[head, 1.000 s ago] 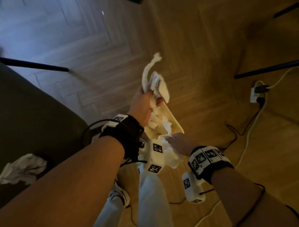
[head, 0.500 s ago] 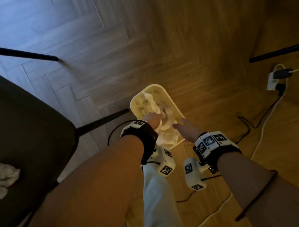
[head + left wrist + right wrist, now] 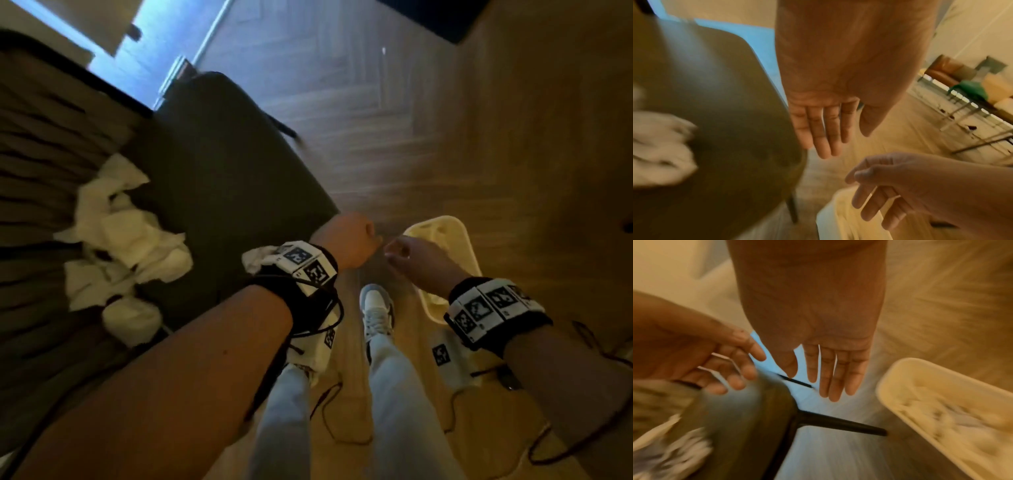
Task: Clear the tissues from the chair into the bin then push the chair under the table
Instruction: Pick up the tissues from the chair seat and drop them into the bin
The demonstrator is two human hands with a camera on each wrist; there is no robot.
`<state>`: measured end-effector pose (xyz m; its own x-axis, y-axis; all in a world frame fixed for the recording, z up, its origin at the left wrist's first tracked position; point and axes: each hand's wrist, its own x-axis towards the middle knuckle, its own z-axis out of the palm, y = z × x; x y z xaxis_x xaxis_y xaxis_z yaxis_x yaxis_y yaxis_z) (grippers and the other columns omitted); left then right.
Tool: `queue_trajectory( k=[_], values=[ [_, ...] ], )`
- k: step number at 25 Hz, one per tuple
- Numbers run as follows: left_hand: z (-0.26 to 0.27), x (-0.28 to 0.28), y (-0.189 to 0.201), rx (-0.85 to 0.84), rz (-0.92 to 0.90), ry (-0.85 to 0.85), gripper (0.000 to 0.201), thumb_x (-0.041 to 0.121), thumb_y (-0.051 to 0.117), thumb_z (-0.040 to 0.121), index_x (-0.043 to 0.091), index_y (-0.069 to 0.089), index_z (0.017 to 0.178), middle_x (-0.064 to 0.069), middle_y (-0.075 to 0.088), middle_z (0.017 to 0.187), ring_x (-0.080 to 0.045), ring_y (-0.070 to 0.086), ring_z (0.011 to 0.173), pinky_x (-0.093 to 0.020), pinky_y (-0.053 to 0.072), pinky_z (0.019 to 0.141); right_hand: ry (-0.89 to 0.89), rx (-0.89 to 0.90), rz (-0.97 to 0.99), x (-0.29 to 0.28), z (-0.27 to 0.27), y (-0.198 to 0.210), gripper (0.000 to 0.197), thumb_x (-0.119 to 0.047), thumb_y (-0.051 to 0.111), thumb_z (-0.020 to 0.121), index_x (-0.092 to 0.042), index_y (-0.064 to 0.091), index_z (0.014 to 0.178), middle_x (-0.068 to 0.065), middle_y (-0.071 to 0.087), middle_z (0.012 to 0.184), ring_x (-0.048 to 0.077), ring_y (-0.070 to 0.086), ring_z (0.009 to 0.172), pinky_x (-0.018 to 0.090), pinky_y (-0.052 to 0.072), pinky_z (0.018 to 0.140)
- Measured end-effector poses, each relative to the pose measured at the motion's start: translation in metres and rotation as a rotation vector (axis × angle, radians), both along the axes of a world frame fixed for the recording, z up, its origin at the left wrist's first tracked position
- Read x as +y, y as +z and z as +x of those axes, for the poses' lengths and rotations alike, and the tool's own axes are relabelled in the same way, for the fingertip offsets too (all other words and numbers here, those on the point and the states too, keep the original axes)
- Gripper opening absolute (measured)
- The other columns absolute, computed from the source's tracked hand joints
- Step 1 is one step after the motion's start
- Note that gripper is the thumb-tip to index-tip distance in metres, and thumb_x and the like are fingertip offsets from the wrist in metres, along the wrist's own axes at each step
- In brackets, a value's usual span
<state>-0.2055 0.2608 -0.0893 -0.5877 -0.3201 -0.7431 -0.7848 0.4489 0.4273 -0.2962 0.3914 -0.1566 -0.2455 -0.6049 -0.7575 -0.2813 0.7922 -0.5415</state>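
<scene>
My 2 hands, left hand (image 3: 346, 240) and right hand (image 3: 416, 262), now empty, fingers loose; load dropped in bin (image 3: 442, 228); tissues (image 3: 123, 240) remain on chair (image 3: 222, 164).

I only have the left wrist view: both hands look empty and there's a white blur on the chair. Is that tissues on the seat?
Observer: Yes. The head view shows a pile of tissues on the chair, toward the backrest.
Operator: I see only the bin's rim. Anything in it?
Observer: The right wrist view shows more tissues lying inside the bin.
Operator: Where does the bin stand?
Observer: In the head view it is on the floor, right of the chair, below the right hand.
</scene>
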Motion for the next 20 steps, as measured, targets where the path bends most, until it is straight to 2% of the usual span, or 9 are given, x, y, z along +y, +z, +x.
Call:
queue_trajectory(
  k=[3,6,8,10,12,14,15,17,20],
  values=[
    [0.071,-0.067,0.035,0.021,-0.049,0.072,0.022,0.031,0.05,0.095,0.015,0.063,0.104,-0.005,0.067,0.1,-0.021,0.064,0.09,-0.04,0.054,0.087,0.181,0.081,-0.142,-0.073,0.054,0.024,0.038,-0.033,0.06,0.086,-0.019,0.056,0.121,0.005,0.064,0.115,0.022,0.061,0.101,0.035,0.049,0.085],
    [0.155,-0.121,0.06,-0.037,-0.134,0.058,0.013,0.031,0.054,0.093,0.022,0.062,0.098,0.0,0.066,0.097,-0.015,0.063,0.087,-0.033,0.052,0.08,0.497,0.151,-0.319,-0.121,0.106,0.039,0.074,-0.048,0.066,0.077,-0.032,0.032,0.141,0.002,0.047,0.134,0.022,0.048,0.119,0.041,0.045,0.097],
    [0.217,-0.142,0.065,-0.11,-0.189,-0.126,0.014,0.029,0.056,0.09,0.021,0.063,0.099,-0.001,0.066,0.1,-0.017,0.061,0.09,-0.035,0.051,0.08,0.826,0.299,-0.388,-0.141,0.138,0.039,0.087,-0.053,0.066,0.074,-0.036,0.021,0.146,0.003,0.035,0.144,0.026,0.036,0.129,0.045,0.038,0.105],
    [0.274,-0.141,0.055,-0.284,-0.141,-0.457,0.021,0.028,0.054,0.09,0.02,0.062,0.108,-0.004,0.064,0.106,-0.022,0.062,0.097,-0.035,0.052,0.083,1.042,0.418,-0.367,-0.154,0.16,0.03,0.077,-0.046,0.063,0.08,-0.034,0.025,0.145,0.005,0.032,0.147,0.028,0.033,0.131,0.044,0.036,0.106],
    [0.311,-0.126,0.032,-0.476,-0.058,-0.759,0.037,0.027,0.052,0.092,0.019,0.052,0.128,-0.009,0.06,0.121,-0.028,0.061,0.108,-0.036,0.05,0.087,1.072,0.453,-0.336,-0.163,0.17,0.021,0.054,-0.037,0.056,0.088,-0.027,0.038,0.138,0.008,0.037,0.142,0.028,0.038,0.126,0.041,0.039,0.101],
    [0.326,-0.109,0.005,-0.554,-0.038,-0.963,0.047,0.023,0.046,0.097,0.014,0.036,0.142,-0.015,0.054,0.131,-0.032,0.057,0.115,-0.04,0.047,0.091,1.001,0.419,-0.323,-0.17,0.175,0.021,0.035,-0.031,0.053,0.09,-0.022,0.051,0.123,0.007,0.044,0.131,0.026,0.044,0.117,0.038,0.044,0.093],
    [0.331,-0.104,-0.007,-0.499,-0.061,-1.014,0.043,0.019,0.043,0.098,0.011,0.036,0.14,-0.017,0.055,0.129,-0.033,0.057,0.114,-0.04,0.047,0.09,0.973,0.399,-0.313,-0.175,0.179,0.024,0.027,-0.029,0.054,0.089,-0.021,0.054,0.115,0.006,0.047,0.124,0.025,0.047,0.111,0.037,0.047,0.089],
    [0.336,-0.098,-0.027,-0.323,-0.117,-1.027,0.03,0.012,0.042,0.098,0.004,0.048,0.127,-0.017,0.061,0.12,-0.033,0.061,0.107,-0.039,0.048,0.087,0.92,0.356,-0.295,-0.191,0.186,0.034,0.019,-0.028,0.057,0.087,-0.021,0.056,0.105,0.003,0.05,0.114,0.02,0.051,0.099,0.033,0.048,0.08],
    [0.337,-0.095,-0.039,-0.264,-0.136,-1.078,0.025,0.0,0.041,0.096,0.0,0.062,0.11,-0.018,0.066,0.115,-0.033,0.063,0.105,-0.037,0.047,0.09,0.849,0.292,-0.314,-0.225,0.202,0.053,0.021,-0.027,0.058,0.086,-0.022,0.055,0.107,0.0,0.052,0.112,0.018,0.054,0.093,0.031,0.047,0.075]
  ],
)
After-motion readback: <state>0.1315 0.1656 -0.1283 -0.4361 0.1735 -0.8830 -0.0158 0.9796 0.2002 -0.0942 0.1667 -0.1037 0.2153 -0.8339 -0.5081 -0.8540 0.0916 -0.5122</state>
